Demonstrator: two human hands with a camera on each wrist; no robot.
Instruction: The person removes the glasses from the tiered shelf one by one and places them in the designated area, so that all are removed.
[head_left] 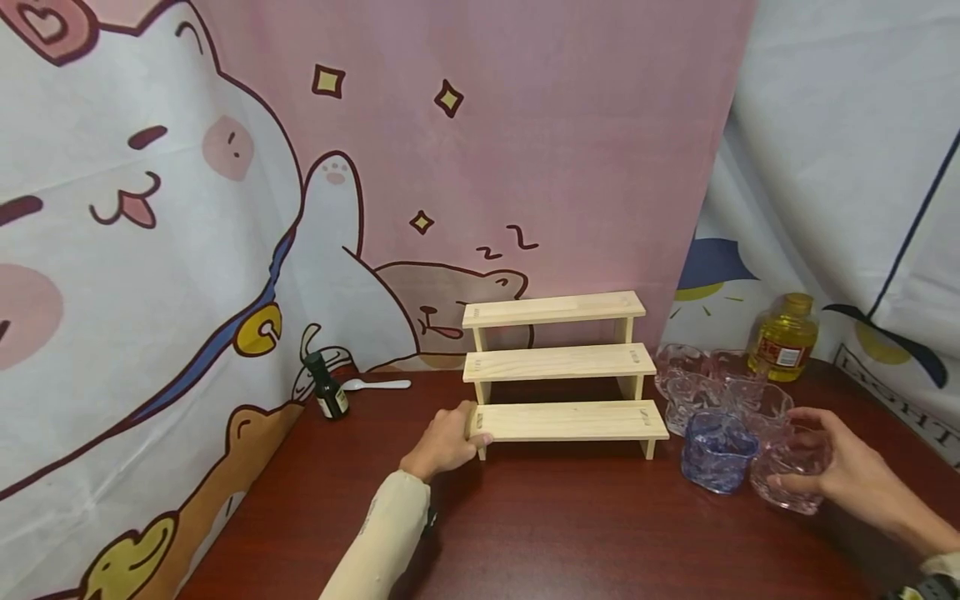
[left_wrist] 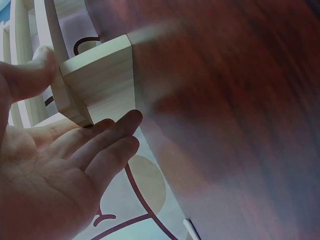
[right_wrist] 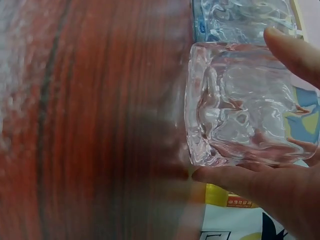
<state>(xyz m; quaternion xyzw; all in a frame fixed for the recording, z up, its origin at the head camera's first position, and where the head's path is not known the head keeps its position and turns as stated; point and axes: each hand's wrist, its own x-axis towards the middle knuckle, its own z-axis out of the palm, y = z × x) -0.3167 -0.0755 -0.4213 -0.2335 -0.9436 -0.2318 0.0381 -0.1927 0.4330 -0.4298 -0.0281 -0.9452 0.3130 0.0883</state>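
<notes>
A three-step pale wooden display stand stands on the dark red table. My left hand holds the left end of its lowest step, with the thumb against the board and the fingers spread beside the end support. At the right, my right hand grips a clear, pale pink wavy glass between thumb and fingers; its thick base shows in the right wrist view. Beside it sits a blue glass, with several clear and pinkish glasses clustered behind.
A bottle of yellow oil stands behind the glasses. At the left back are a small dark bottle and a white spoon. A cartoon-printed cloth hangs behind and along both sides of the table.
</notes>
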